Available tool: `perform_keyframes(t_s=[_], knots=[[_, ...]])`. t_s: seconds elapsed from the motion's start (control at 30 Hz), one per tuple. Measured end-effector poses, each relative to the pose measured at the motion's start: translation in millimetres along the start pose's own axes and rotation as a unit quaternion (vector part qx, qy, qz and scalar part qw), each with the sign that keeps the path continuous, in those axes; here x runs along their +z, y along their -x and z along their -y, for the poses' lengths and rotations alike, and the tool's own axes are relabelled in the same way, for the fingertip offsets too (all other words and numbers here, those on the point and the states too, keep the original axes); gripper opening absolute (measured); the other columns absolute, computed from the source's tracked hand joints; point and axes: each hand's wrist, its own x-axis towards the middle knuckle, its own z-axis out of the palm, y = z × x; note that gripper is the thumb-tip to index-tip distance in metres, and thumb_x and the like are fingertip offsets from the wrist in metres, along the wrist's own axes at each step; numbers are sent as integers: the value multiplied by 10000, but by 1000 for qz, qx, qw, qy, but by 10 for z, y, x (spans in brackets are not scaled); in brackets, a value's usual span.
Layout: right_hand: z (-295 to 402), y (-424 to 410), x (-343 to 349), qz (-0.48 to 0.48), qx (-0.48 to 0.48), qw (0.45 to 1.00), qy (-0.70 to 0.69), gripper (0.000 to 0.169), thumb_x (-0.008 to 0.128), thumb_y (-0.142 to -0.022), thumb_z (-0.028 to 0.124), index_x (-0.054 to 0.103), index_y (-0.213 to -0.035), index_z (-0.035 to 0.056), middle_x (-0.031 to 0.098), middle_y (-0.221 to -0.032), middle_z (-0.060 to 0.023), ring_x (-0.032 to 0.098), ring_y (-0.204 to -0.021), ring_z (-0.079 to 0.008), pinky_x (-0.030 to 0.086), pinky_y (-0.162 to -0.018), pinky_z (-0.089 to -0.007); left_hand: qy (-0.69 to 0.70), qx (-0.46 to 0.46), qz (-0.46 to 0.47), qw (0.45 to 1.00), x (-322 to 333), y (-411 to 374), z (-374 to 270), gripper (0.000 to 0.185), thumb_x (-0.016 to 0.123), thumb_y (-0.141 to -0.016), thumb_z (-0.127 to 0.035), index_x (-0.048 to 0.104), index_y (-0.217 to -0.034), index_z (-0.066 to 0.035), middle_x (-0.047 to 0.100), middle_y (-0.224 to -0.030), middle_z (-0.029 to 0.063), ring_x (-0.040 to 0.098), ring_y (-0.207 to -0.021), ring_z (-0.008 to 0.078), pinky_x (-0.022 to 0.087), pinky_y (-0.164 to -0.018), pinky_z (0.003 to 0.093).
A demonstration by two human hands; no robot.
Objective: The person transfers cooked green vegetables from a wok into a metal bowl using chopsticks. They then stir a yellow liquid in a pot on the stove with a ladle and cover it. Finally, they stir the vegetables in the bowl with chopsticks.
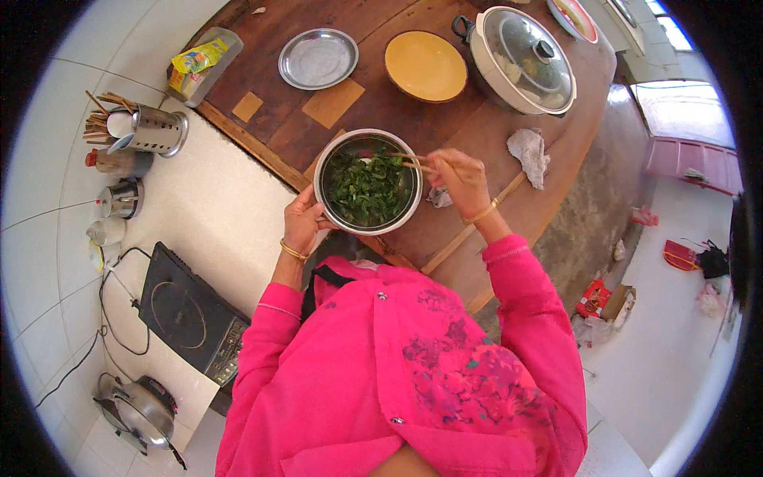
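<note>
A round metal bowl (322,197) with a pale rim holds chopped leafy greens (369,188) and stands near the edge of the wooden table. My left hand (303,222) grips its lower left rim, with the thumb on top. Wooden chopsticks (420,164) are held in my right hand (462,182), to the right of the bowl; their tips reach in among the greens. Under my right hand lies a crumpled white tissue or cloth (440,197), partly hidden.
Behind the bowl are a metal plate (319,58), a yellow round board or lid (425,65) and a glass-lidded electric pot (527,59). A crumpled cloth (529,156) lies right. Leftward stand a chopstick holder (158,130) and a black induction cooktop (185,316).
</note>
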Motion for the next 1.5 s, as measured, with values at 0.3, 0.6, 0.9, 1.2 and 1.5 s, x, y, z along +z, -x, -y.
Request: perform_keyframes(t_s=[0.3, 0.6, 0.9, 1.2, 1.5], knots=[[126, 638, 207, -42, 52, 990, -124, 132, 544, -877, 85, 617, -926, -14, 605, -738, -52, 584, -612, -76, 499, -528, -212, 18, 8, 7, 1000, 17, -25, 33, 462, 372, -825, 76, 411, -1280, 10, 586, -1057, 122, 640, -766, 189, 593, -584, 322], [-322, 141, 404, -38, -100, 992, -74, 130, 543, -877, 86, 611, -929, -12, 606, -804, -47, 584, -623, -97, 503, -565, -217, 25, -18, -1, 1000, 31, -21, 14, 464, 396, -828, 77, 412, -1285, -2, 588, -1060, 109, 638, -761, 178, 592, -576, 316], [14, 102, 573, 28, -19, 994, -99, 176, 502, -906, 119, 595, -947, -25, 609, -825, -72, 603, -699, -122, 514, -614, -234, 18, -12, 23, 1000, -11, -30, 36, 470, 401, -828, 67, 396, -1294, 8, 588, -1081, 115, 646, -792, 195, 592, -594, 328], [135, 201, 357, 87, -58, 994, 10, 133, 553, -862, 72, 617, -908, -36, 606, -779, -83, 577, -626, -102, 474, -552, -236, -13, -6, 1, 1000, 46, -7, -32, 444, 396, -832, 73, 438, -1267, -4, 606, -999, 107, 643, -738, 181, 590, -574, 325], [-86, 326, 616, 88, -183, 978, 55, 107, 546, -851, 14, 606, -920, -41, 586, -784, -82, 581, -630, -106, 476, -558, -226, 9, -4, 18, 1000, 20, -46, -15, 434, 414, -833, 65, 450, -1260, -5, 609, -975, 101, 638, -742, 174, 591, -579, 321]])
